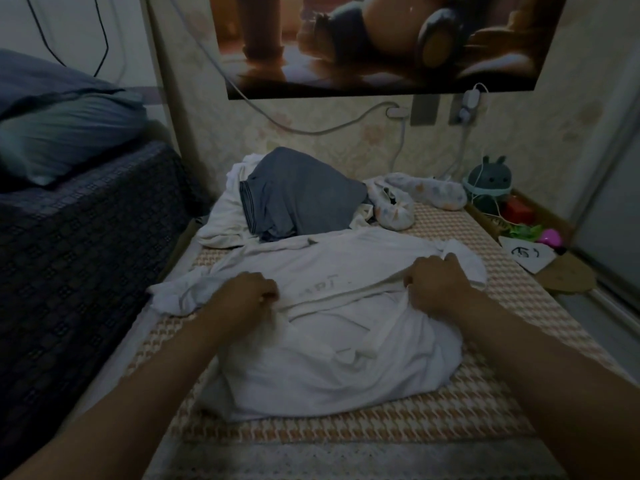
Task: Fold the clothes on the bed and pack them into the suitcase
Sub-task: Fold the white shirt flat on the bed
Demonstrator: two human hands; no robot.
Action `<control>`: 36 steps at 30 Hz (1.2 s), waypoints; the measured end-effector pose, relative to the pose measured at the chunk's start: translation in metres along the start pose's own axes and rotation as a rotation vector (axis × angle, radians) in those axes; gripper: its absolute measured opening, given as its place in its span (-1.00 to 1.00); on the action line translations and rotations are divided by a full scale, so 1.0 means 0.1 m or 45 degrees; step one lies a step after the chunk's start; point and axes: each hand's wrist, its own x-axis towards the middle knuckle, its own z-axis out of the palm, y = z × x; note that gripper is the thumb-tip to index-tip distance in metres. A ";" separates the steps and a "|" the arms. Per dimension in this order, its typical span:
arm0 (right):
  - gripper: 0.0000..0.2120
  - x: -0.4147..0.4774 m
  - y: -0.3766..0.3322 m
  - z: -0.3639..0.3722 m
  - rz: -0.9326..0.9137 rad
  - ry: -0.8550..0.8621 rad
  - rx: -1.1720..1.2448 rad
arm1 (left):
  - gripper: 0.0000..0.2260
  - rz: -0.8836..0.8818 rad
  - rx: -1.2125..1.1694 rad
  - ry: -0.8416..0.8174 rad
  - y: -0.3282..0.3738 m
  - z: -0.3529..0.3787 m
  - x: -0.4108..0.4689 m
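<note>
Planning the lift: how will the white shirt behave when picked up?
Probably floppy: the shirt lies in soft crumpled folds. Likely light, since its cloth looks thin. The sleeve beside the left hand would probably dangle.

The bed (450, 410) (checked cover) bears a shirt (329, 368) under the grip; beyond it, a clothes pile (298, 199) and patterned garment (426, 194).

The shirt (332, 320) lies mid-frame on the bed (485, 403). My left grip (242, 292) and right grip (436, 285) clutch it, one toward each side. Above it in the frame a heap of clothes (221, 220) lies by the wall, with another garment (298, 199) on top. A bundle (426, 194) sits right of the heap, and a plush toy (488, 181) further right. A pillow (65, 133) rests upper left on a raised platform (69, 254) beside the bed. A poster (381, 39) hangs top centre.
</note>
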 end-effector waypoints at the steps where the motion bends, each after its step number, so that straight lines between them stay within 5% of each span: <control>1: -0.76 0.02 -0.05 -0.05 0.014 -0.064 0.069 | -0.79 0.051 -0.064 -0.033 0.11 0.05 0.03; 5: -0.59 0.13 -0.30 -0.02 -0.099 0.209 0.326 | -0.70 -0.002 0.035 -0.253 0.27 0.18 0.19; 8: -0.61 0.27 -0.31 0.09 -0.179 0.015 0.216 | -0.78 0.030 0.017 -0.144 0.23 0.19 0.29; 13: -0.79 0.57 -0.18 0.28 0.027 0.067 0.565 | -0.79 -0.158 -0.336 0.060 0.08 0.17 0.44; 16: -0.79 0.77 -0.17 0.15 0.200 0.259 0.762 | -0.76 -0.184 -0.179 -0.066 -0.07 0.09 0.61; 20: -0.81 1.03 -0.18 0.15 0.255 0.552 0.845 | -0.73 -0.132 -0.123 0.482 -0.32 0.05 0.95; 23: -0.40 1.10 -0.18 0.31 0.104 0.049 0.839 | -0.79 -0.139 0.020 0.526 -0.41 0.20 1.06; 25: -0.21 1.04 -0.16 0.41 0.063 -0.308 0.738 | -0.63 -0.093 0.153 0.397 -0.39 0.35 1.06; 30: -0.66 0.92 -0.14 0.30 -0.207 0.053 0.825 | -0.82 0.264 -0.271 0.061 -0.03 0.29 0.95; 34: -0.77 0.83 -0.16 0.00 -0.233 -0.166 0.792 | -0.69 0.353 -0.259 0.369 0.15 0.18 0.74; 36: -0.74 0.75 -0.13 -0.05 -0.239 -0.415 0.679 | -0.71 0.355 -0.361 0.314 0.15 0.10 0.65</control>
